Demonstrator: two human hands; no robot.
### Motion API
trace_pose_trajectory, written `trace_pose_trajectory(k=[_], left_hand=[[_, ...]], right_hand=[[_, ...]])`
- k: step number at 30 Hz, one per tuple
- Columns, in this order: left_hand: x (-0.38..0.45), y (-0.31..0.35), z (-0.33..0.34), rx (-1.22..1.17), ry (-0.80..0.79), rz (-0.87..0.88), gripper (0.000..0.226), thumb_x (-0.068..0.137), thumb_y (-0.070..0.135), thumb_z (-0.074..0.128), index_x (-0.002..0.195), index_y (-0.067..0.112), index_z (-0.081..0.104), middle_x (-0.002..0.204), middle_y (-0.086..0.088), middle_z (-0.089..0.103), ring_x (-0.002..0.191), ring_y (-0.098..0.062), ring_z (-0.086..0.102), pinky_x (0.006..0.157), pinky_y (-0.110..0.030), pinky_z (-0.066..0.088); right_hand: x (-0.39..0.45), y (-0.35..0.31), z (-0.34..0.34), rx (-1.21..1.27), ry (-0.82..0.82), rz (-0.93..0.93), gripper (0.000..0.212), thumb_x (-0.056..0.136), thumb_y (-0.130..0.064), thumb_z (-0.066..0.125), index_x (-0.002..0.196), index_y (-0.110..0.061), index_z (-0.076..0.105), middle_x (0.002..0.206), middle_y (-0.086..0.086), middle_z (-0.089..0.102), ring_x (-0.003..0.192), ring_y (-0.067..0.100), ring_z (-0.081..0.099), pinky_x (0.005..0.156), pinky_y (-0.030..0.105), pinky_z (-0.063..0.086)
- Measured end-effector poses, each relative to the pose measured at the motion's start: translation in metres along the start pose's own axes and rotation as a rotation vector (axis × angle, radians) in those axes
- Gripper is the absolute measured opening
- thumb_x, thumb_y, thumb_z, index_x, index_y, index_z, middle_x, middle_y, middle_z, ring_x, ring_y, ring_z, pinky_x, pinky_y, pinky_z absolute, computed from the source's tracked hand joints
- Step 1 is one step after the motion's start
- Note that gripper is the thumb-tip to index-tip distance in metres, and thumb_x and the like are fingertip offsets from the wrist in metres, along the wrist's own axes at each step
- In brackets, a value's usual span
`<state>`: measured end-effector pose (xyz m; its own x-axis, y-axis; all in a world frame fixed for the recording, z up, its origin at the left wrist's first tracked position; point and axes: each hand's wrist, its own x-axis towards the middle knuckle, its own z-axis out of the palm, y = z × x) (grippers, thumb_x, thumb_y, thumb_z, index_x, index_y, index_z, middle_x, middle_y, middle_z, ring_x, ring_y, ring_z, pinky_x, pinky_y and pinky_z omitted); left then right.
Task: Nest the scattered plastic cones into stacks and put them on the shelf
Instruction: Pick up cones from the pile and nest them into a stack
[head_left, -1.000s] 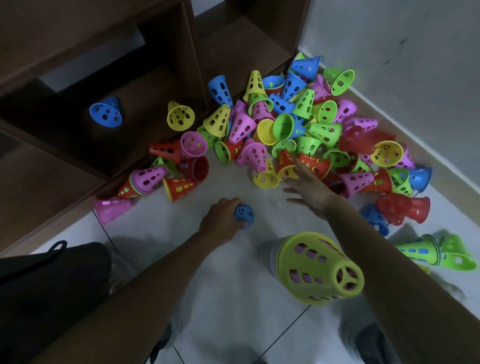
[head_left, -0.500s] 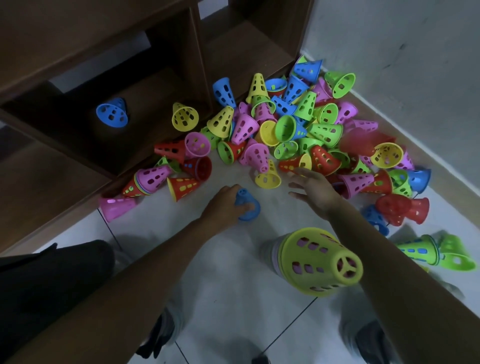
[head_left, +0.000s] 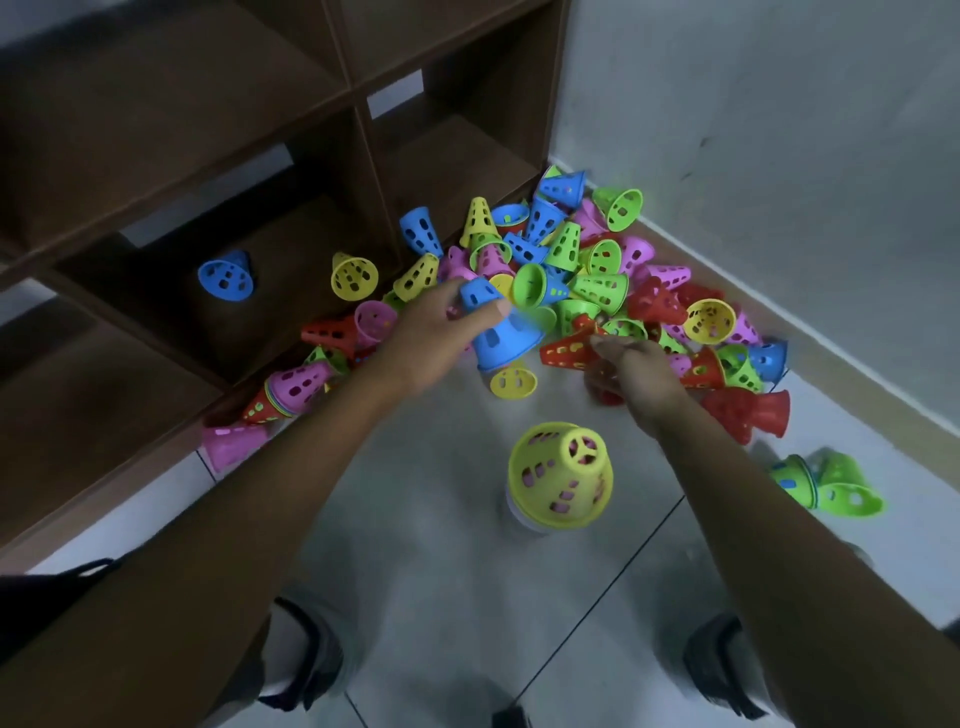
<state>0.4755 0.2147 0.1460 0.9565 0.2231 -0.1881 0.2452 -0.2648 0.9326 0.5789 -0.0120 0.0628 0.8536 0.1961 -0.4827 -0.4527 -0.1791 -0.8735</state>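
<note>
A: Starting at the left, the wooden shelf (head_left: 291, 171) is carrying only two loose cones in its lower compartment, a blue cone (head_left: 227, 278) and a yellow cone (head_left: 354, 277), both lying on their sides.

B: And at the shelf's foot, a pink-topped nested stack (head_left: 291, 387) is lying on the floor tiles (head_left: 415, 519), beside a single pink cone (head_left: 231, 446).

A: Now the left hand (head_left: 426, 340). A second ago it was low on the floor, closing over a blue cone (head_left: 493, 330). It is now lifting that cone clear, the grip wrapped round the narrow end, thumb across the front, wide mouth pointing down.

B: So one more cone is leaving the pile. Moving right, the right hand (head_left: 636, 371) was spread flat at the heap's edge a moment ago; now its fingers are pinching a red cone (head_left: 569, 348) lying on its side.

A: I judge the two are about to be nested together, or dropped onto the upright stack with the yellow cone on top (head_left: 561, 475), standing on the floor just in front of the hands.

B: Behind them the heap of mixed cones (head_left: 597, 270) is crowding the corner against the wall (head_left: 779, 130), and a green pair (head_left: 826, 483) is lying far right.

A: Most of the work is remaining, I'd say: nothing stacked is on the shelf yet.
</note>
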Motion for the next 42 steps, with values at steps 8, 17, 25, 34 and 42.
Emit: trace_pose_trajectory(k=[8, 17, 25, 34, 42], left_hand=[[-0.038, 0.085, 0.003, -0.049, -0.181, 0.154, 0.024, 0.097, 0.020, 0.064, 0.112, 0.001, 0.065, 0.109, -0.018, 0.071, 0.101, -0.022, 0.070, 0.092, -0.036, 0.056], [-0.070, 0.124, -0.008, 0.114, -0.525, 0.221, 0.038, 0.066, 0.040, 0.080, 0.099, 0.023, 0.071, 0.096, 0.010, 0.071, 0.097, -0.010, 0.065, 0.093, -0.034, 0.055], [-0.079, 0.109, 0.002, 0.342, -0.623, 0.182, 0.046, 0.068, 0.018, 0.092, 0.104, 0.012, 0.065, 0.103, 0.000, 0.072, 0.100, -0.018, 0.068, 0.087, -0.033, 0.055], [-0.070, 0.076, 0.001, 0.429, -0.653, 0.110, 0.055, 0.066, 0.017, 0.094, 0.112, 0.022, 0.063, 0.112, 0.002, 0.069, 0.107, -0.021, 0.063, 0.096, -0.038, 0.051], [-0.052, 0.032, -0.030, 0.536, -0.488, -0.040, 0.057, 0.061, 0.048, 0.090, 0.110, 0.035, 0.064, 0.114, 0.005, 0.064, 0.105, -0.015, 0.063, 0.096, -0.046, 0.054]], right_hand=[[-0.033, -0.023, -0.021, 0.133, 0.156, -0.111, 0.012, 0.085, 0.002, 0.071, 0.094, -0.004, 0.075, 0.098, 0.013, 0.075, 0.090, 0.025, 0.070, 0.092, 0.038, 0.057], [-0.074, -0.060, -0.040, 0.201, 0.136, -0.175, 0.012, 0.086, -0.001, 0.070, 0.088, -0.012, 0.076, 0.093, 0.004, 0.076, 0.090, 0.021, 0.069, 0.083, 0.033, 0.059], [-0.092, -0.095, -0.053, 0.166, -0.002, -0.176, 0.012, 0.083, -0.005, 0.074, 0.092, -0.012, 0.070, 0.081, 0.003, 0.071, 0.072, 0.015, 0.060, 0.066, 0.020, 0.055], [-0.125, -0.126, -0.056, 0.169, -0.320, -0.170, 0.025, 0.086, -0.017, 0.067, 0.108, -0.006, 0.068, 0.078, 0.002, 0.065, 0.069, 0.009, 0.058, 0.066, 0.017, 0.053], [-0.147, -0.138, -0.050, 0.097, -0.621, -0.157, 0.082, 0.059, -0.030, 0.093, 0.127, 0.004, 0.061, 0.107, 0.016, 0.068, 0.094, 0.025, 0.061, 0.100, 0.038, 0.048]])
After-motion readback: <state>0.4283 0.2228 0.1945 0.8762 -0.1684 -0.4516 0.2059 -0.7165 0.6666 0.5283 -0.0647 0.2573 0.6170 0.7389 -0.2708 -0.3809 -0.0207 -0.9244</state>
